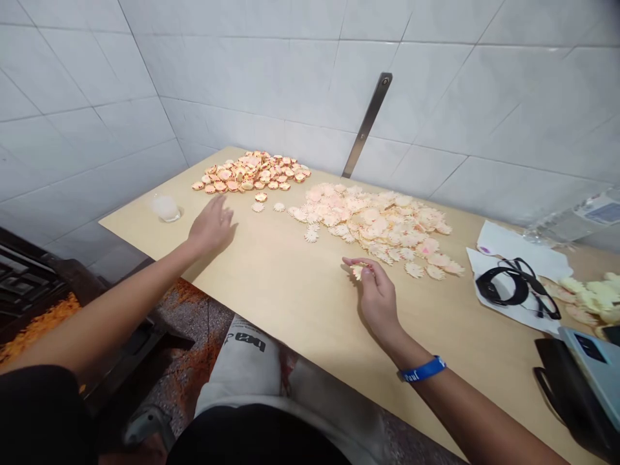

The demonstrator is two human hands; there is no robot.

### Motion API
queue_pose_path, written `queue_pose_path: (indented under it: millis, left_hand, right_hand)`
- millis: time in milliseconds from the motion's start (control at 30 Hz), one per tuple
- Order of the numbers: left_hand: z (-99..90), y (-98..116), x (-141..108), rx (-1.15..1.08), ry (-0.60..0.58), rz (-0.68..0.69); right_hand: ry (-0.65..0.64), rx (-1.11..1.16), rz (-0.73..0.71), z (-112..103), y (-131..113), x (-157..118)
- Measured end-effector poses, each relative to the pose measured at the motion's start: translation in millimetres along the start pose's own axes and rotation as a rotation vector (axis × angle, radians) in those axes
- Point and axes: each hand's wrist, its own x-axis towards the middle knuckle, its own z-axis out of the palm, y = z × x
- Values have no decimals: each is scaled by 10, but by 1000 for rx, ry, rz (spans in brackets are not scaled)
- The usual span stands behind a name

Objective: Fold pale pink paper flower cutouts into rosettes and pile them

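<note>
My right hand (380, 297) is closed in a pinch on a pale, scallop-edged flower piece (358, 270), held just above the table. Behind it spreads a heap of similar pale flower pieces (368, 216), cream and pinkish, with fringed edges. My left hand (210, 225) is open over the table's left part, its fingers stretched forward and nothing visible in them. In front of its fingertips lies a pile of small round pieces (252, 171) with red-dotted rims. A small clear cup of white stuff (166, 208) stands left of that hand. Single pieces (258, 206) lie between the two piles.
A tiled wall with a metal strip (368, 123) borders the table (271, 290). On the right are eyeglasses (535, 284), a black band (501, 286), white paper (527, 248), a clear plastic bottle (576, 218) and a phone (593, 361) on a black bag (564, 387). Orange scraps (186, 368) litter the floor.
</note>
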Motion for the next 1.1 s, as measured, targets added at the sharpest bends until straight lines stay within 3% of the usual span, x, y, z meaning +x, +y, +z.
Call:
queue_pose_path:
  millis: [67, 133, 200, 333, 467, 633, 767, 900, 967, 1100]
  left_hand:
    - [38, -47, -153, -38, 16, -168]
    - [86, -123, -260, -25, -47, -164]
    - [121, -200, -275, -16, -57, -150]
    - [141, -278, -57, -2, -36, -158]
    - [165, -297, 197, 16, 4, -179]
    - [234, -344, 258, -3, 30, -184]
    - [271, -387, 239, -48, 15, -172]
    - [283, -456, 309, -105, -26, -143]
    - [290, -467, 369, -141, -57, -120]
    - [326, -358, 404, -249, -139, -57]
  right_hand:
    - [-115, -31, -49, -20, 1, -56]
    - [-280, -47, -100, 37, -11, -77]
    - [-437, -78, -127, 223, -41, -14]
    - [-647, -195, -147, 949, -127, 412]
    - [-734, -318, -327, 1703, -221, 915]
    - [-764, -422, -409, 2236, -283, 1245]
    - [-668, -502, -336, 2343, -214, 1565]
    - [-510, -529, -266, 2181, -166, 1850]
    - [-435, -523, -257, 2064, -180, 1824]
    - [-349, -344, -271, 1919, -191, 1465]
